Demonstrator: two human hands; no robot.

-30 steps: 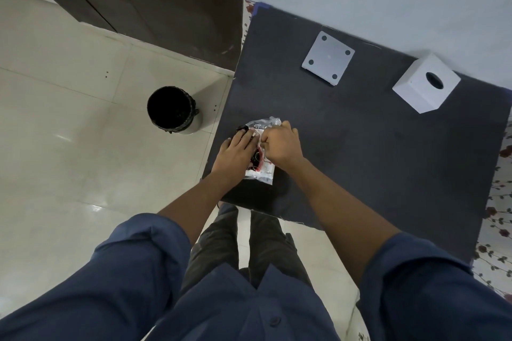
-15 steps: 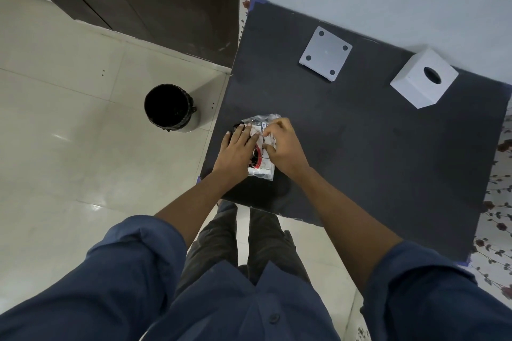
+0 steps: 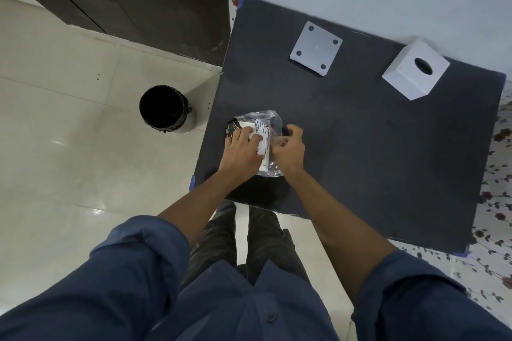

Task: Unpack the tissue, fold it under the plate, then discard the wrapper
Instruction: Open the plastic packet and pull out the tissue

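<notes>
Two hands: both work at one packet at the near-left part of the table, about 7 o'clock from the table's middle.
Left hand [image 3: 240,150]: lies palm down on the packet's left half, fingers bent and pressing on the white tissue; whether it pinches anything cannot be told.
Right hand [image 3: 288,150]: curled at the packet's right edge, fingers closed on the clear wrapper film.
Tissue packet [image 3: 262,138]: flat on the table between the hands, a clear plastic wrapper with a printed label around white folded tissue; its far end at 12 o'clock puffs up loose and crinkled.
Table [image 3: 360,130]: dark matte top, blue tape at its corners.
Plate [image 3: 316,48]: white, square, four dark dots near its corners, at 1 o'clock from the hands, well apart from them.
White box [image 3: 415,72]: cube with a round hole on top, at 2 o'clock, near the far-right table edge.
Bin [image 3: 163,108]: round, black-lined, on the pale tiled floor at 10 o'clock, just beside the table's left edge.
</notes>
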